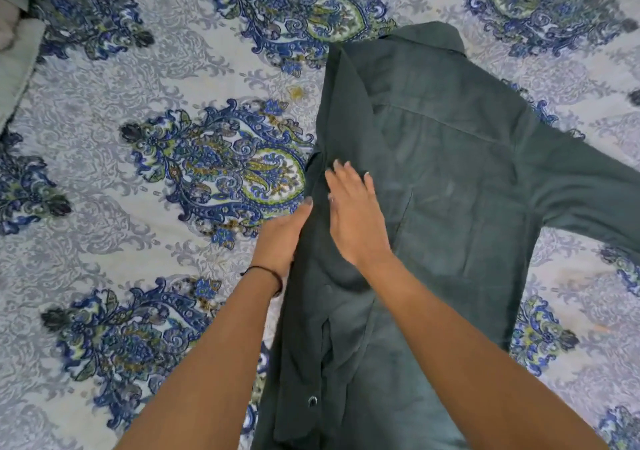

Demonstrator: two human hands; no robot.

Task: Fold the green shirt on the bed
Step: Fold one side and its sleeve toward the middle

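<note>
Fingers (346, 176) of right hand (356, 217) flat, spread on dark green cotton shirt (450, 172); left hand (282, 238) grips folded edge at nine o'clock, fingers tucked under. Should press crease smooth toward six o'clock.

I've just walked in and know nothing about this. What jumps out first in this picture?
A dark green shirt lies spread on the right half of the bed, back up, one sleeve stretched out to the right. Two bare hands meet at its left edge: the right hand lies flat on the cloth, the left hand is at the folded edge. Beneath it all is the bedsheet, pale grey with bold blue and green paisley medallions.
</note>
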